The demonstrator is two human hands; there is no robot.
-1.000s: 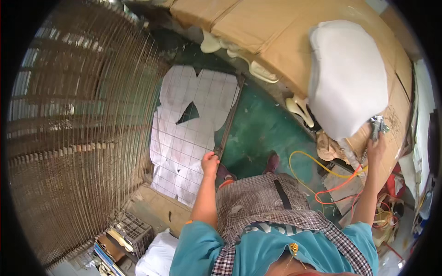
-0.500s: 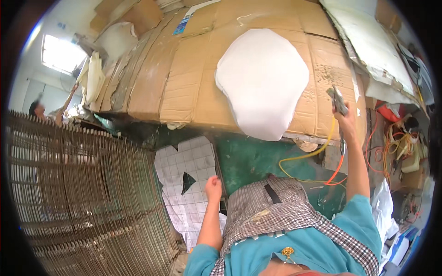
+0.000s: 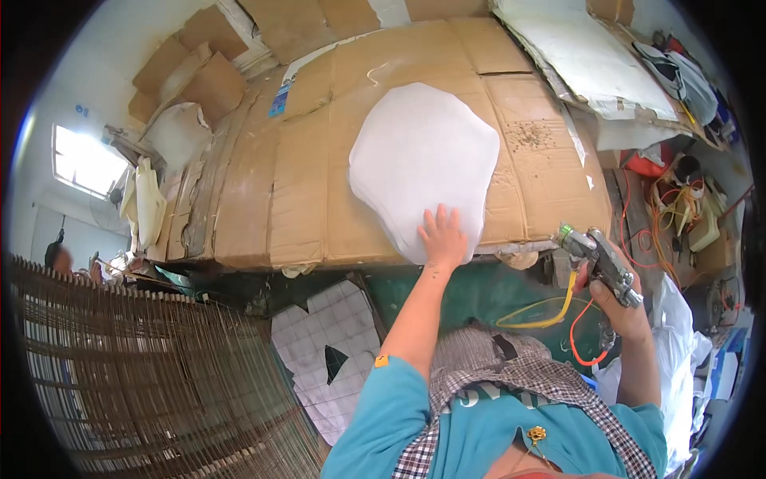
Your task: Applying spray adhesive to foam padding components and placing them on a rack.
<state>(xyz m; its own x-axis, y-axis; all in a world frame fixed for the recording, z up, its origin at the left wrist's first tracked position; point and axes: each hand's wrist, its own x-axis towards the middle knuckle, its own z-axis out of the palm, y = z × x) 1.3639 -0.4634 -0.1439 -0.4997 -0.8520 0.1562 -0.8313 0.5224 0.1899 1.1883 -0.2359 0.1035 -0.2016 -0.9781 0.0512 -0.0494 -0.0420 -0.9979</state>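
Note:
A white, rounded foam pad (image 3: 423, 156), narrowing toward me, lies on the cardboard-covered table (image 3: 303, 188). On its near end my left hand (image 3: 444, 239) rests flat with the fingers spread. My right hand (image 3: 622, 303) grips a metal spray gun (image 3: 602, 263) just off the table's near right edge. The gun has a green ring near its nozzle. A yellow hose (image 3: 550, 318) and an orange hose (image 3: 576, 343) hang from it.
At the left stands a rack of thin wire rods (image 3: 152, 375). White grid-lined sheets (image 3: 343, 351) lie beside it, low down. Clear plastic bags (image 3: 670, 359) and tangled hoses (image 3: 670, 203) crowd the right. Another person (image 3: 60, 259) is at the far left.
My left hand has moved up and forward onto the pad. The spray gun has come back toward me off the table, turning in my right hand. The view has shifted.

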